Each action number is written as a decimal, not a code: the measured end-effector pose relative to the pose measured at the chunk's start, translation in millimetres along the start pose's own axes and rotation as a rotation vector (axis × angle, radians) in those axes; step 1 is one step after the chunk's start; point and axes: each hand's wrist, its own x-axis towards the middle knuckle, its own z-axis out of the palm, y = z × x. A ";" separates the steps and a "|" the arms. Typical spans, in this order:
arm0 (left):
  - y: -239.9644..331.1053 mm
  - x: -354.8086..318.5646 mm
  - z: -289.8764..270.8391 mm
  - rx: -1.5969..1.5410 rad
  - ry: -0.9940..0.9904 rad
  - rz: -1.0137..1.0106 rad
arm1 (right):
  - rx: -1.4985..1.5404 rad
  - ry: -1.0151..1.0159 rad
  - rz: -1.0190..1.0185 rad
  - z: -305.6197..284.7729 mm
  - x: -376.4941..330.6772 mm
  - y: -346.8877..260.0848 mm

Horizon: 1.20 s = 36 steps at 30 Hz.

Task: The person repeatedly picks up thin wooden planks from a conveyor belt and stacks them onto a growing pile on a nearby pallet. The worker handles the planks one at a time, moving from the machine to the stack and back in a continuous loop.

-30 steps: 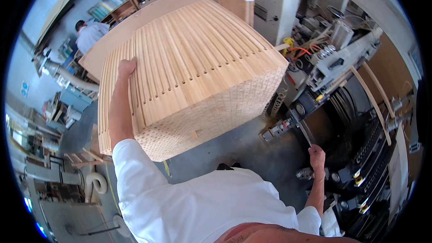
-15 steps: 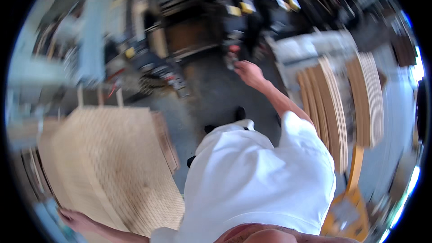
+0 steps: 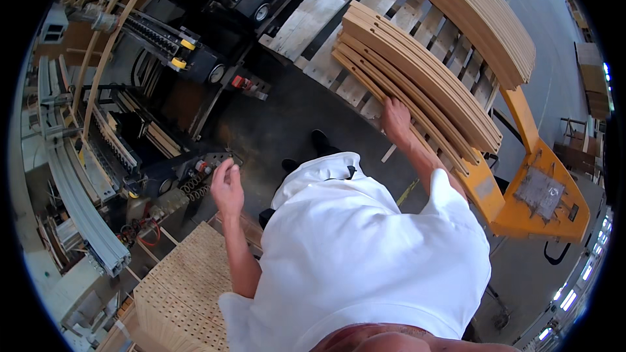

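right hand (image 3: 396, 119) on the nearest curved board (image 3: 362, 77), grip unclear, left hand (image 3: 227, 186) empty, grip loosely spread, pallet (image 3: 310, 21) beneath, yellow pallet jack (image 3: 515, 219) beside, drilled wood stack (image 3: 189, 274) near left forearm

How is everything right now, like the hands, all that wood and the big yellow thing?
Left hand: empty, fingers loosely curled.
Right hand: touching the near boards.
Near boards: stacked, some spread apart.
Far boards: stacked neatly on the pallet.
Pallet: partly covered.
Yellow pallet jack: standing at the pallet.
Holed wood stack: packed tightly.
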 end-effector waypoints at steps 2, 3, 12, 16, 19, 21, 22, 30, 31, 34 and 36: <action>10.5 18.5 9.3 0.064 -0.070 0.052 | -0.028 0.025 0.087 16.4 -21.7 16.9; 16.6 30.8 14.0 0.094 -0.100 0.082 | 0.005 0.067 0.088 20.1 -27.5 25.4; 1.8 162.0 -30.8 0.192 0.025 0.219 | 0.279 0.174 0.023 -3.6 -37.0 -10.8; -26.4 262.6 -98.5 0.342 0.251 0.348 | 0.307 0.154 0.001 -43.3 -5.2 -79.5; -45.6 353.8 -164.5 0.483 0.381 0.319 | 0.364 0.183 -0.060 -61.1 29.0 -134.3; -63.6 416.5 -212.5 0.535 0.386 0.207 | 0.420 0.201 -0.125 -79.4 50.8 -174.3; -57.5 442.2 -227.8 0.604 0.372 0.157 | 0.451 0.209 -0.142 -91.8 56.9 -197.1; -38.4 577.1 -300.2 0.884 0.299 -0.048 | 0.494 0.108 -0.275 -177.9 117.0 -363.5; -40.8 580.3 -305.0 0.901 0.295 -0.055 | 0.472 0.092 -0.309 -182.2 126.9 -379.2; -53.6 572.9 -304.9 0.911 0.338 0.170 | 0.439 0.077 -0.459 -187.0 159.8 -422.8; -59.6 546.3 -298.5 0.760 0.326 0.334 | 0.428 0.088 -0.603 -190.3 184.9 -457.0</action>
